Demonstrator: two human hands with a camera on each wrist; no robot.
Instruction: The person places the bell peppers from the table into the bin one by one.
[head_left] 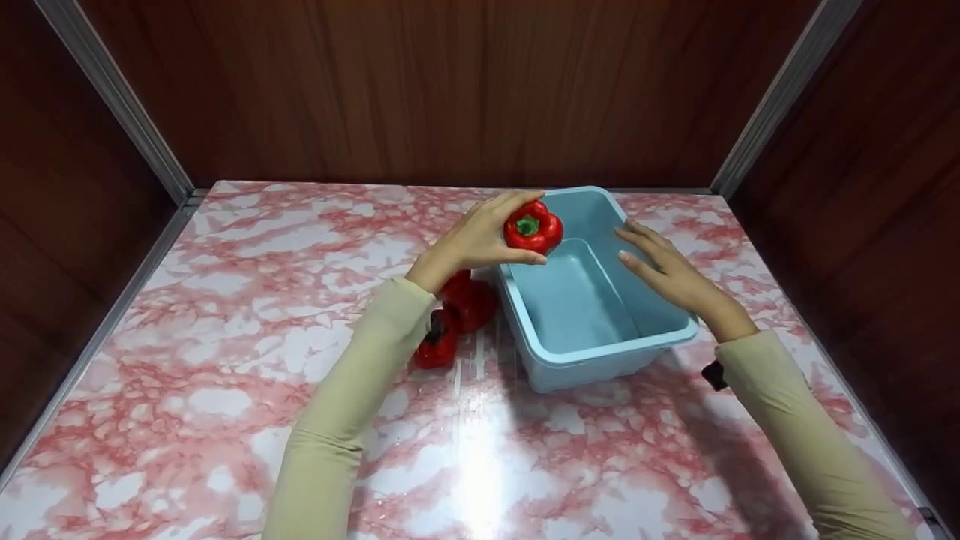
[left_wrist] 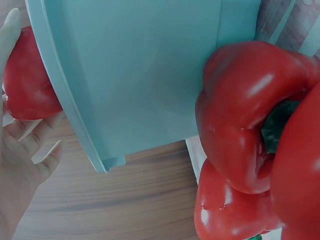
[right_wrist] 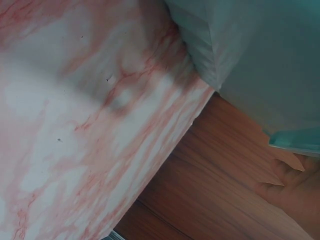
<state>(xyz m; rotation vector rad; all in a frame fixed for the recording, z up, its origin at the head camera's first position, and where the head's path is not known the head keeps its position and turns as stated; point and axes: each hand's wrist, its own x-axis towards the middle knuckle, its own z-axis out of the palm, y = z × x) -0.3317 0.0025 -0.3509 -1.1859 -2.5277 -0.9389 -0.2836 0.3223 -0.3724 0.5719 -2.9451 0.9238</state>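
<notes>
Left hand [head_left: 472, 241] curled round glossy red bell pepper [head_left: 532, 229], held above near-left rim of light-blue rectangular plastic tub [head_left: 600, 360]; right hand [head_left: 664, 266] open, fingers straight along tub's right rim. Possible faults: slipping from smooth skin, striking rim and rolling onto pink marbled tabletop [head_left: 225, 360] toward two red peppers [head_left: 457, 315] beside tub; tub sliding if unbraced.

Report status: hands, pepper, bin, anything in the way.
Left hand grips red pepper above the blue bin. Right hand open on bin's right rim. Bin empty; two peppers beside it, nothing blocking.
</notes>
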